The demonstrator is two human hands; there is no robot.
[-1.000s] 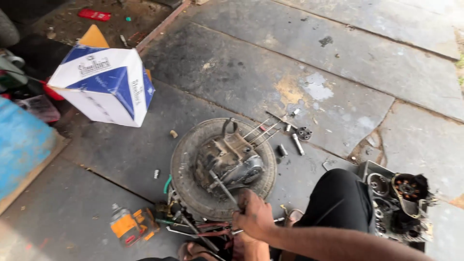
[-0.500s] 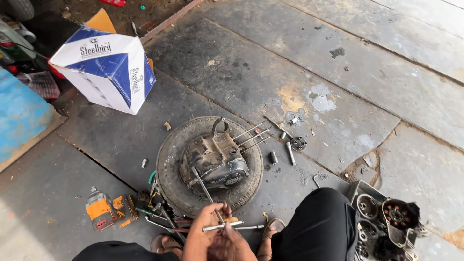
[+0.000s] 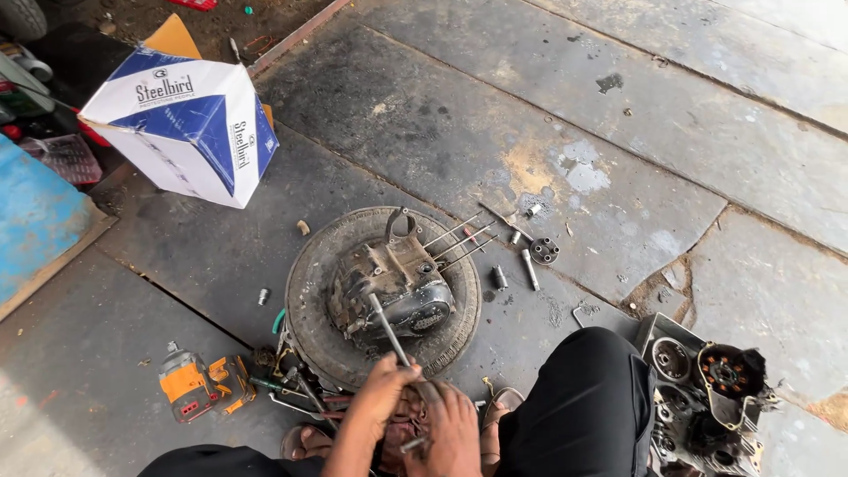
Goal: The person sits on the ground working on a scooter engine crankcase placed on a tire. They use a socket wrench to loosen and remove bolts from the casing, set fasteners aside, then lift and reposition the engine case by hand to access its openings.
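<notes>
- An engine case (image 3: 389, 287) is laid on a tyre (image 3: 311, 305) on the stone floor (image 3: 618, 132), partly stripped.
- Loose bolts (image 3: 528, 268) are scattered beside the tyre's right edge.
- A long-handled wrench (image 3: 393, 340) is gripped by the left hand (image 3: 382, 399); the right hand (image 3: 450, 428) is curled around a small tool.

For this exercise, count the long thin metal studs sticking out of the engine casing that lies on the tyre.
3. All three studs project side by side from the upper right of the engine casing, angled up and to the right over the tyre. Others may be hidden behind the casing.
</notes>
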